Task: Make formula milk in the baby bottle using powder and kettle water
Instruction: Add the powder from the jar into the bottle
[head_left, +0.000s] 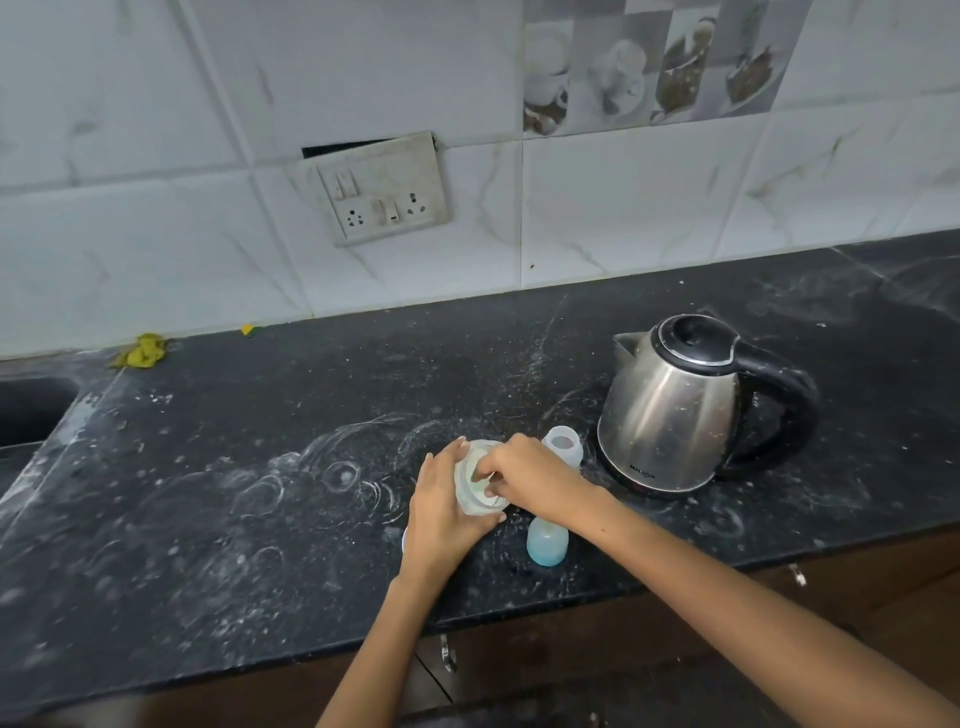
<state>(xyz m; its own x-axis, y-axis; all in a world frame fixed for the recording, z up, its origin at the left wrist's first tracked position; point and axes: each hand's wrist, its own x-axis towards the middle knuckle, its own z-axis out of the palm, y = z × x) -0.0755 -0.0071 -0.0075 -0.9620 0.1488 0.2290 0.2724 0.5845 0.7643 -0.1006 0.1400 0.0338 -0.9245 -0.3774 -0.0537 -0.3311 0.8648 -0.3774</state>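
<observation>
My left hand (441, 514) is wrapped around a small translucent powder container (470, 496), tilted above the black counter (234, 493). My right hand (530, 475) has its fingertips pinched together at the container's mouth; what they pinch is hidden. Just behind my right hand stands the clear baby bottle (563, 448), upright with its top open. A pale blue bottle cap (546, 544) stands on the counter under my right wrist. The steel kettle (675, 410), with a black lid and handle, sits to the right of the bottle, spout pointing left.
A sink (31, 410) is sunk into the counter at far left. A yellow rag (143, 352) lies by the tiled wall. A socket plate (382, 195) hangs on the wall. A pale round rim (404, 540) peeks from under my left hand. The counter's front edge runs below my forearms.
</observation>
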